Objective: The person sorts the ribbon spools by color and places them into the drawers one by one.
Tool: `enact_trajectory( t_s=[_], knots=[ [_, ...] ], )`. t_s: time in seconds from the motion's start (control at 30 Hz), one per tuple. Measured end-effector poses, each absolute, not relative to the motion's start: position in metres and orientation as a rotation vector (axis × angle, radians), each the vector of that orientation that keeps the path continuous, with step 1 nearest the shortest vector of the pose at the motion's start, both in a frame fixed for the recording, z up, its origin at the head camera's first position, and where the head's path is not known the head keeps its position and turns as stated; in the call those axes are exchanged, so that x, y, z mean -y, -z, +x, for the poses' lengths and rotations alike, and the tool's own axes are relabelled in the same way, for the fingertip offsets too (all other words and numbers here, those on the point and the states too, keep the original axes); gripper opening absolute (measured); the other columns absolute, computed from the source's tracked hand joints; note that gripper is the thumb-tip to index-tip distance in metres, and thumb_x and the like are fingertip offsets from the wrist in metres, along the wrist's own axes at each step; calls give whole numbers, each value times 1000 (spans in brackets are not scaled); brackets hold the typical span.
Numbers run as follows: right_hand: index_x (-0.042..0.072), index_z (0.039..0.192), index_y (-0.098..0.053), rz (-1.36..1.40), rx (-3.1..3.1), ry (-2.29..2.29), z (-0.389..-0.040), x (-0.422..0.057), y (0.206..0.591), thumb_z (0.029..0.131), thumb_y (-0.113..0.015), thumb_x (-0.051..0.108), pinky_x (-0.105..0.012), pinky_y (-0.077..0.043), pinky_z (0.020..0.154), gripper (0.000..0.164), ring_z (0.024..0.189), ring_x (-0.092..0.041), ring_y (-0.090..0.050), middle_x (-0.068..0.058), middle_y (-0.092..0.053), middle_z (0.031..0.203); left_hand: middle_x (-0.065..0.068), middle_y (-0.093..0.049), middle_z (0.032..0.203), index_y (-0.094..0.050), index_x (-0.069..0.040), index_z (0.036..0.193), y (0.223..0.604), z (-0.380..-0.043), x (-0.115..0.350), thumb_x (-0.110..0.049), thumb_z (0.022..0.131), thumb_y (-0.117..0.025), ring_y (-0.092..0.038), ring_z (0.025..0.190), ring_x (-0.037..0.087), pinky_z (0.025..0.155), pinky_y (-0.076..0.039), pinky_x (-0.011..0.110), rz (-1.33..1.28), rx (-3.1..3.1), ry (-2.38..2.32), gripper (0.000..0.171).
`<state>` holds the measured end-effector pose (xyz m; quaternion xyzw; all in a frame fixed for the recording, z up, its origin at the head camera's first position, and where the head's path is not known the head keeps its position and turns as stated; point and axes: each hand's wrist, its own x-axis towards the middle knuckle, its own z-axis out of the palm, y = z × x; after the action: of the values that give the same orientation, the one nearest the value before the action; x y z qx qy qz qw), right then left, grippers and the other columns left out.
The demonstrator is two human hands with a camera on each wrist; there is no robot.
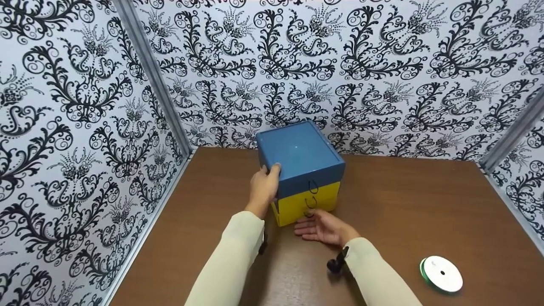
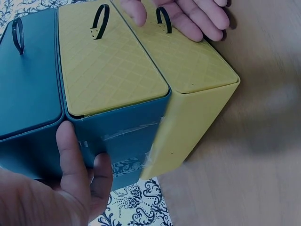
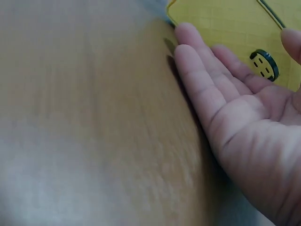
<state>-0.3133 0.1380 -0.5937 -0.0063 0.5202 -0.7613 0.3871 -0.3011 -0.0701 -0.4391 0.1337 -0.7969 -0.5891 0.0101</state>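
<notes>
A small drawer box [image 1: 295, 151] with a blue top stands on the table, its upper front blue and two fronts below it yellow. Each front carries a black loop handle. My left hand [image 1: 264, 185] rests against the box's left side near the front corner, the thumb at the top edge; the left wrist view shows its fingers [image 2: 70, 150] on the blue side. Palm up, my right hand [image 1: 325, 228] lies low before the lowest yellow front [image 2: 202, 66]. Its fingers are extended, and the thumb is close to the lowest loop handle [image 3: 265, 65].
A white spool [image 1: 444, 272] with a green edge lies on the brown table [image 1: 408, 204] at the right. Patterned wall panels [image 1: 306, 63] rise behind the box and along the left side. Clear tape [image 2: 131, 131] shows on the box's blue side.
</notes>
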Motion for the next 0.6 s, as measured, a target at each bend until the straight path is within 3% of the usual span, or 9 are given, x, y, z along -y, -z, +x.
enact_trajectory(
  t_s=[0.37,0.6],
  knots=[
    [-12,137,-45,2,-1290,1952,-316,-139,598,103,-46,14,-49,-44,104,43,119,-36,-58,-24,-55,134,17,-32,157,-32,-6,155,439,-302,70,-54,96,-49,-47,131,34,80,-57,44,436,2478,1823,78],
    [-12,144,-38,-7,-1237,1963,-316,-141,595,103,-42,13,-49,-42,105,48,124,-37,-55,-26,-50,141,18,-34,156,-33,-5,155,439,-305,70,-53,97,-47,-48,129,35,73,-59,43,414,2511,1780,76]
  ],
)
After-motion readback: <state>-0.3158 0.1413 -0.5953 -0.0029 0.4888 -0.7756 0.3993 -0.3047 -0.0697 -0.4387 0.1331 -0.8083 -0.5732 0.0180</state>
